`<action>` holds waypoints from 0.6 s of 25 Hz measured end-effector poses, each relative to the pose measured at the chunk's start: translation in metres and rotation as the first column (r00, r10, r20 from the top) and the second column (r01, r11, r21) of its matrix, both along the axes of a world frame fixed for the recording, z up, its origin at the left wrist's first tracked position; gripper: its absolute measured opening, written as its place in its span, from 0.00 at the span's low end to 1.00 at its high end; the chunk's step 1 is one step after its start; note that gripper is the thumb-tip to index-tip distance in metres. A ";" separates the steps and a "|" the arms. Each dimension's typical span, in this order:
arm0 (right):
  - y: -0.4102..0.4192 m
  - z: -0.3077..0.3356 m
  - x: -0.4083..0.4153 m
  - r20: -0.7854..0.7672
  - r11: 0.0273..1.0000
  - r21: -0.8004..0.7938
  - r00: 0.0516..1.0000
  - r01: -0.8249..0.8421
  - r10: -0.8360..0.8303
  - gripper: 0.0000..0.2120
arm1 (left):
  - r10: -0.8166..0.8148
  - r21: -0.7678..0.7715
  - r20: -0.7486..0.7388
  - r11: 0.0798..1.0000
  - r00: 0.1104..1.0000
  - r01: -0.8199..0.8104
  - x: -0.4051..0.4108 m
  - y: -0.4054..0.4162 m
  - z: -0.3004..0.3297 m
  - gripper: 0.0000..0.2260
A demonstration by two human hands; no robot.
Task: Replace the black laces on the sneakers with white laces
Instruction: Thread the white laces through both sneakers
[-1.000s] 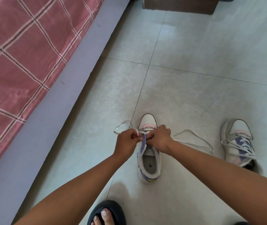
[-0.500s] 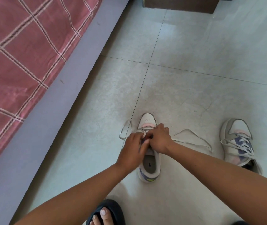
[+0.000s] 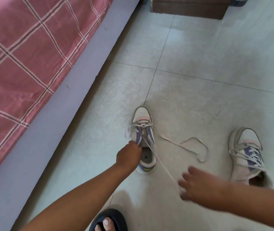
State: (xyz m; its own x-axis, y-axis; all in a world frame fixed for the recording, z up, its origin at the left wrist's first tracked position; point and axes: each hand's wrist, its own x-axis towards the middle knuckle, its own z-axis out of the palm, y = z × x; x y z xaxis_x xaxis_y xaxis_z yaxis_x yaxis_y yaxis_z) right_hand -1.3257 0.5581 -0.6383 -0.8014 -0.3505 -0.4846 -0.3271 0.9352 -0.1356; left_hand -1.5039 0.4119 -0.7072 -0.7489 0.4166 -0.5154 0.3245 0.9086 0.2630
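Observation:
A white sneaker (image 3: 142, 115) with purple eyelet strips stands on the tiled floor, toe pointing away from me. A white lace (image 3: 160, 161) is threaded through its lowest eyelets. My left hand (image 3: 129, 155) grips the sneaker's left side at the collar. My right hand (image 3: 199, 185), blurred by motion, is low and to the right of the sneaker; one lace end runs taut from the eyelets to its fingertips, which seem to pinch it. The other lace end lies looped on the floor. A second sneaker (image 3: 244, 147), laced in white, stands at the right.
A bed with a pink checked sheet (image 3: 24, 55) and a grey-purple base (image 3: 49, 127) borders the left side. A brown wooden box (image 3: 188, 7) sits at the top. My foot in a dark slipper (image 3: 108, 220) is at the bottom edge.
My right hand has left the eyelets and swung down to the right, drawing one lace end out taut. My left hand slid back from the front eyelets to the sneaker's collar.

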 end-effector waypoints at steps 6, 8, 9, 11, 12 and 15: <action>0.001 -0.017 -0.040 0.019 0.960 -0.092 0.965 0.264 -0.263 0.15 | -0.095 0.003 -0.109 0.995 0.989 0.096 0.001 0.008 0.005 0.13; 0.004 -0.014 -0.086 -0.238 0.808 -0.291 0.780 0.512 -0.579 0.13 | -0.137 -0.007 -0.163 0.990 0.977 0.137 0.006 0.012 0.010 0.13; 0.002 -0.015 -0.104 -0.299 0.757 -0.338 0.700 0.558 -0.649 0.13 | -0.165 -0.008 -0.197 0.986 0.966 0.167 0.009 0.014 0.012 0.13; -0.004 -0.020 -0.124 -0.280 0.728 -0.280 0.673 0.625 -0.685 0.14 | -0.199 -0.006 -0.242 0.979 0.950 0.204 0.013 0.017 0.016 0.12; -0.006 -0.024 -0.130 -0.283 0.722 -0.250 0.664 0.646 -0.692 0.15 | -0.196 0.005 -0.249 0.979 0.948 0.204 0.015 0.019 0.018 0.10; -0.011 -0.024 -0.131 -0.334 0.753 -0.187 0.680 0.631 -0.653 0.14 | -0.177 0.013 -0.242 0.983 0.954 0.185 0.017 0.022 0.022 0.09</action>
State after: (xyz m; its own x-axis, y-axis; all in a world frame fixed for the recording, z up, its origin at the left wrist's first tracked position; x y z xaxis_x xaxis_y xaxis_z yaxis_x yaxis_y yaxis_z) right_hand -1.4570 0.5472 -0.6625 -0.9469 0.3002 -0.1149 0.3176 0.9288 -0.1908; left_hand -1.4870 0.4341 -0.6856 -0.7587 0.5714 -0.3129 0.5400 0.8203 0.1886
